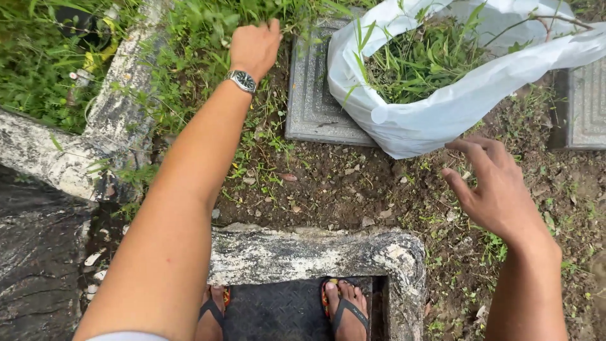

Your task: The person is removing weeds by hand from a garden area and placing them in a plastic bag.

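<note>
My left hand (254, 45), with a metal watch (242, 80) on its wrist, reaches far forward into a clump of green weeds (208, 28); its fingers curl down into the grass and are partly hidden. My right hand (491, 186) hovers empty with fingers apart over bare soil, just below a white plastic bag (442, 110). The bag lies open and holds pulled grass and weeds (424, 60).
A grey patterned paving slab (312, 104) lies under the bag's left side, another (587, 104) at the right edge. A weathered concrete curb (303, 252) runs in front of my sandalled feet (344, 306). A painted concrete edge (120, 107) borders the left.
</note>
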